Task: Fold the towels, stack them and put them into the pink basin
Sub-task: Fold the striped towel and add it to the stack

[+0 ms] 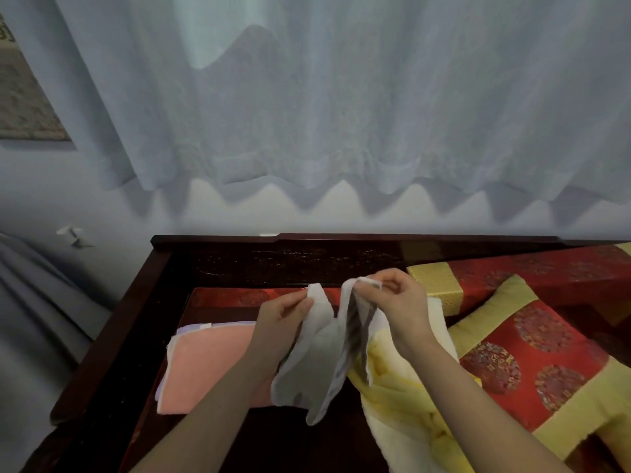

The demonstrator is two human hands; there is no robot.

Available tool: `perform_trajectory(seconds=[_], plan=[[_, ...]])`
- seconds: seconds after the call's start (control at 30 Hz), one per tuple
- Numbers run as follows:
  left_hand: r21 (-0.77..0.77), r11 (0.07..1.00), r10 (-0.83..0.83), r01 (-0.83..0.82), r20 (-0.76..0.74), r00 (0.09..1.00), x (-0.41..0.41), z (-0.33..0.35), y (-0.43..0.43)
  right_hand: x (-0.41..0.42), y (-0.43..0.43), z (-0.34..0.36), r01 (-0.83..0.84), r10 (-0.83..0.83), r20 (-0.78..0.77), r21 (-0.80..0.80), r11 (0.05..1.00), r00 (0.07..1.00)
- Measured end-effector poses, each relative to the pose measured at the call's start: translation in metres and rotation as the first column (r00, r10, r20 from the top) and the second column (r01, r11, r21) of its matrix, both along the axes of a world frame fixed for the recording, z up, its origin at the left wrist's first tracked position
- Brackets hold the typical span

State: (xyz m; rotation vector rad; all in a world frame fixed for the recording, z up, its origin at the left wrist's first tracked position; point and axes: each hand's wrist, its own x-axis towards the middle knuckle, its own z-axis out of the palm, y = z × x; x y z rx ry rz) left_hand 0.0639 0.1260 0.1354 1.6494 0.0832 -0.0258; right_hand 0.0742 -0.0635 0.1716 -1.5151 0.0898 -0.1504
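Fingers: L hand (pixel 285 312) pinches one top corner of the grey towel (pixel 317 356), thumb against fingertips; R hand (pixel 401 302) pinches the other top corner, fingers curled.
Grey towel: thin, limp cloth w/ darker striped band on its right side. Hangs between both hands at frame ctr, sagging in the middle.
Stack (pixel 211 363): flat folded rectangle, left of ctr, on dark wood bench (pixel 160 274). Fuzzy pink layer on top, lilac + white edges showing under it.
Yellow towel (pixel 403 404): soft crumpled heap, lower right of ctr, partly under R forearm.
Cushions: 2, red brocade w/ round motifs, gold borders. One (pixel 522 356) at right, one (pixel 485 271) behind it.
Curtain (pixel 307 97): sheer white, pleated, upper half of frame.
Count: 2 hands, 1 grey towel, 1 stack.
Unclear: no. of layers in stack; whether yellow heap is one towel or more; whether grey towel's btm edge touches anything.
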Motion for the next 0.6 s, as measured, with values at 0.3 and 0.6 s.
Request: perform_trajectory(seconds=[0.3,0.6], plan=[[-0.01,1.0,0.028,-0.027,0.034,0.999,0.004,0.005,-0.003,0.002,0.006,-0.011,-0.201,0.244,0.101,-0.323,0.925,0.964],[-0.009,0.992,-0.123,0.122,-0.007,0.992,-0.011,0.004,0.002,0.006,0.014,-0.019,-0.261,0.357,0.09,-0.521,0.812,0.93]])
